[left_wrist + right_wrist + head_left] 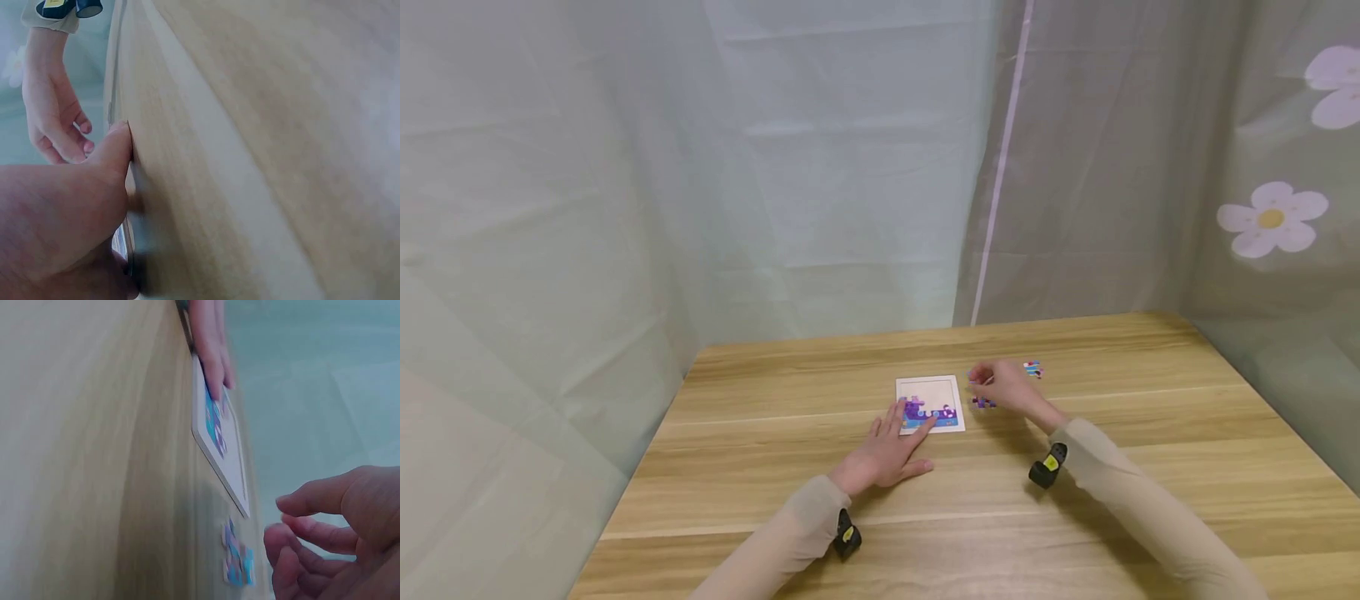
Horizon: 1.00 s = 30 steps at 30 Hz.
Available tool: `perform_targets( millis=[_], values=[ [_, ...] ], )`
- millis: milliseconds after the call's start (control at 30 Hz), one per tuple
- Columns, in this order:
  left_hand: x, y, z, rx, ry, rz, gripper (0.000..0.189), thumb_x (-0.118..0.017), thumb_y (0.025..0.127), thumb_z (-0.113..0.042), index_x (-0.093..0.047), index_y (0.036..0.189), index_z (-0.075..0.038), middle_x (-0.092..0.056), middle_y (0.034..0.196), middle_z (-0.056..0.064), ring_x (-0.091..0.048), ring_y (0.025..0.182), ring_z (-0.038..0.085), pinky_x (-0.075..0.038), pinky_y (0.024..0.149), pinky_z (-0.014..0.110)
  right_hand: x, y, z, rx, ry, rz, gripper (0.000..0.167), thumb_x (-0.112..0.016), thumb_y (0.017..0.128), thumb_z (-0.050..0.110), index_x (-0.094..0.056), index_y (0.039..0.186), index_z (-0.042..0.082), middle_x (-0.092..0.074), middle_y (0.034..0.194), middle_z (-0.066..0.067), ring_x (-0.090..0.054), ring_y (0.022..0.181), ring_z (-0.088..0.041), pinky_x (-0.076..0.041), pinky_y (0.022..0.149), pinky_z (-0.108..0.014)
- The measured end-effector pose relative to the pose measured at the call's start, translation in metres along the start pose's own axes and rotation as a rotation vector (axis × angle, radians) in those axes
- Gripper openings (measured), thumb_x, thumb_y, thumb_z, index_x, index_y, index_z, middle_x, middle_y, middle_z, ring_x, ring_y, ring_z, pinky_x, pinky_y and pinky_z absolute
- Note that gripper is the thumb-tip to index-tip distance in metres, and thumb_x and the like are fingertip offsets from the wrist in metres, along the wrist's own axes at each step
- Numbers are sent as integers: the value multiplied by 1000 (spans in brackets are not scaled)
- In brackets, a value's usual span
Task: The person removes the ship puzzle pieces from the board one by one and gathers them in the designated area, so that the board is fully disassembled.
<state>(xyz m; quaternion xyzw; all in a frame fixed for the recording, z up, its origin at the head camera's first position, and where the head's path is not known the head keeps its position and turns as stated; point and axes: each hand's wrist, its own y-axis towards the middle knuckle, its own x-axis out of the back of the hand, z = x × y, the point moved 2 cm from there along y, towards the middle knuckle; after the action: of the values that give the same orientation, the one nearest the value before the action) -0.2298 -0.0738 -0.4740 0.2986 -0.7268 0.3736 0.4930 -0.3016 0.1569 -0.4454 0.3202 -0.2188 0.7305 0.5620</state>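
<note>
A white-framed jigsaw board (pixel 959 408) lies flat on the table, its lower part filled with a blue and purple picture and its upper part pale. My left hand (pixel 889 454) rests on the board's lower left with fingers stretched out. Just right of the board, my right hand (pixel 1006 387) hovers with fingers loosely bent. In the right wrist view, a gap shows between its thumb (pixel 294 501) and forefinger, with no piece seen there. Beneath the right hand lie colourful puzzle pieces (pixel 236 559), partly covered by it in the head view.
More puzzle pieces (pixel 1033 369) lie farther back, just beyond the right hand. The wooden table (pixel 760 467) reaches to pale curtains (pixel 850 208) at the back and sides. Both wrists carry black camera mounts (pixel 847 536).
</note>
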Motion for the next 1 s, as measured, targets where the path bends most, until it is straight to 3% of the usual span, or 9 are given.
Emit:
perform_targets(
  millis=[367,600,1000],
  values=[
    [0,3,1,30,8,19,70,-39,97,-60,-15,156,-31,2,160,28,-2,150,41,-17,120,55,-33,8,11,124,35,119,19,-61,91,6,-61,109,1,-70,94,-12,-67,81,-16,-54,68,-28],
    [2,1,2,7,37,-1,73,-41,96,-59,-18,156,-24,-4,159,29,-8,149,41,-22,119,52,-38,5,15,212,4,123,14,-61,91,3,-62,104,0,-72,91,-14,-70,80,-19,-57,69,-29],
    [9,-13,0,-38,63,37,79,-43,96,-58,-20,155,-12,-9,160,25,-14,149,36,-23,120,48,-42,7,19,179,-5,180,9,-60,92,6,-65,99,3,-69,90,-8,-64,81,-15,-54,72,-28]
  ],
)
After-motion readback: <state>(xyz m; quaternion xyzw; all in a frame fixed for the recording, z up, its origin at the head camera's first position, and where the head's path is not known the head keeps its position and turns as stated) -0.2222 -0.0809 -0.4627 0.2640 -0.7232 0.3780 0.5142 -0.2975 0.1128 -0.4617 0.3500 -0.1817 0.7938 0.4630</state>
